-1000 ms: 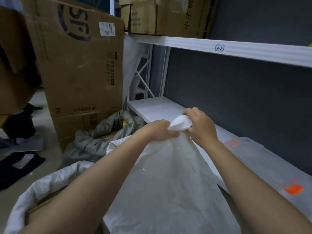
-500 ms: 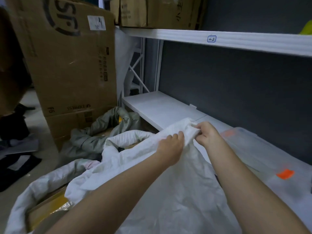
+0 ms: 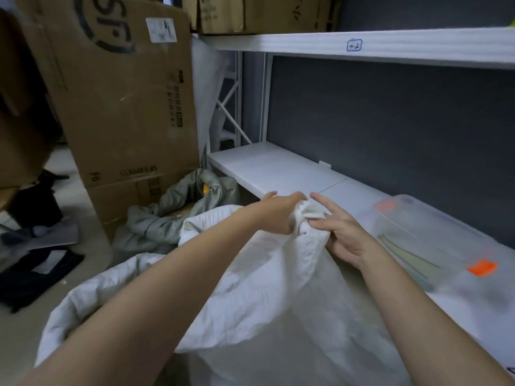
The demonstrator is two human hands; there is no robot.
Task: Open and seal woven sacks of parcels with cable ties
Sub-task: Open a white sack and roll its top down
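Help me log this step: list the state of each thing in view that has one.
Sack: mouth bunched, no tie visible.
Left hand: grips the bunched mouth.
Right hand: pinches the bunch, forefinger straight.
Bin: lid on, on the shelf.

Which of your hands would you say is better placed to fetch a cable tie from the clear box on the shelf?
Right, most likely. The left hand grips the bunched neck of the white sack, so it should hold. The right hand only pinches the neck, fingers loose, and the clear box lies on its side.
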